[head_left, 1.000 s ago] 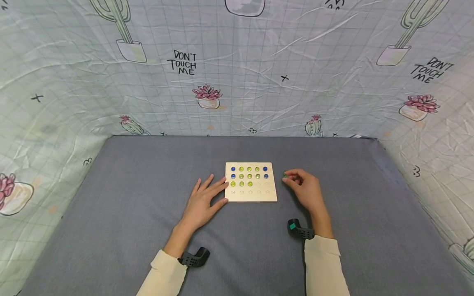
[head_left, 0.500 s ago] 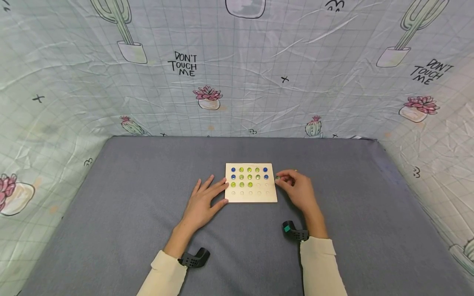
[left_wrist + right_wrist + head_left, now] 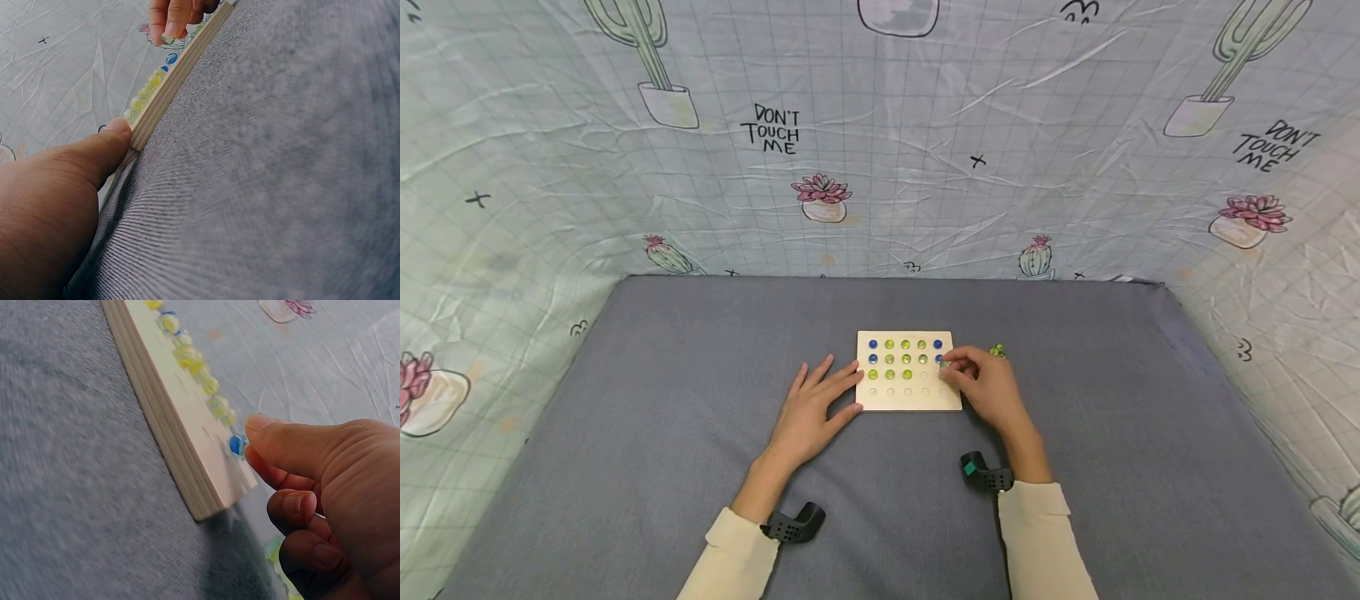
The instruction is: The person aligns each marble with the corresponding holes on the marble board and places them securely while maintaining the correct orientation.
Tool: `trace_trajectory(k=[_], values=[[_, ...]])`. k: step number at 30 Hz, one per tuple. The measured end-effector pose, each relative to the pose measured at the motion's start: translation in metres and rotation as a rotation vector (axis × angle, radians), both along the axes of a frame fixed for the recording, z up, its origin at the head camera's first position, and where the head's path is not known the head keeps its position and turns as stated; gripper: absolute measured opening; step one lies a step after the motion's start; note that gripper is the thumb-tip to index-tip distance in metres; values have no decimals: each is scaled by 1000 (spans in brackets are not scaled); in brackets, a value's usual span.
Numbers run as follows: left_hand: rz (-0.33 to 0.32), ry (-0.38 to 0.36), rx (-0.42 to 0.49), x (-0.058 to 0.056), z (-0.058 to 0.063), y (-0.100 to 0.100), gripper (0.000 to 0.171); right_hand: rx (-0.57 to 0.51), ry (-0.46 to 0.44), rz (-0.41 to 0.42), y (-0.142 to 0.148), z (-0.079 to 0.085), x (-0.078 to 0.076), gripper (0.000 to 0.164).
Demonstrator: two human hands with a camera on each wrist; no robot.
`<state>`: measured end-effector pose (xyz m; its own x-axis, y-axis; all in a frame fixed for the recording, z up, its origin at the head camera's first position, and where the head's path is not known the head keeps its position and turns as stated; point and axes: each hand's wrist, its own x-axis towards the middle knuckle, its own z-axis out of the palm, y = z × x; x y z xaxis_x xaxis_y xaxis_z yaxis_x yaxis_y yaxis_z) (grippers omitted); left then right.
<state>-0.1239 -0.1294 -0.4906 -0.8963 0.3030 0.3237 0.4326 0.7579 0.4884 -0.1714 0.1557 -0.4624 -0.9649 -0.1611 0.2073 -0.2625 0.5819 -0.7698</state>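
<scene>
A pale wooden board (image 3: 910, 403) with rows of round hollows lies on the grey cloth. Blue marbles (image 3: 872, 344) sit at both ends of its two far rows, with yellow-green marbles (image 3: 906, 359) between them; several more yellow-green ones line the left of the third row. My left hand (image 3: 805, 415) rests with straight, spread fingers at the board's left edge, its thumb (image 3: 117, 128) against the near corner. Over the right side, my right hand (image 3: 992, 390) pinches a greenish marble (image 3: 167, 39) between thumb and fingertips, beside the right-hand blue marble (image 3: 237, 445).
Several loose green marbles (image 3: 997, 351) lie on the cloth just right of the board, partly behind the right hand. A printed cloth wall (image 3: 880, 225) rises behind the grey table surface (image 3: 737, 333). Both wrists wear black camera bands (image 3: 793, 523).
My right hand has moved left with the greenish marble, from beside the board to above its right side, uncovering the loose green marbles. The left hand has stayed put.
</scene>
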Motion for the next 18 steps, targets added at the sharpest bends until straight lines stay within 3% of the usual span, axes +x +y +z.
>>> trace_trajectory(k=[18], values=[[4,-5,-6,0,1,1,51,7,4,42,-18,-6,0,14]])
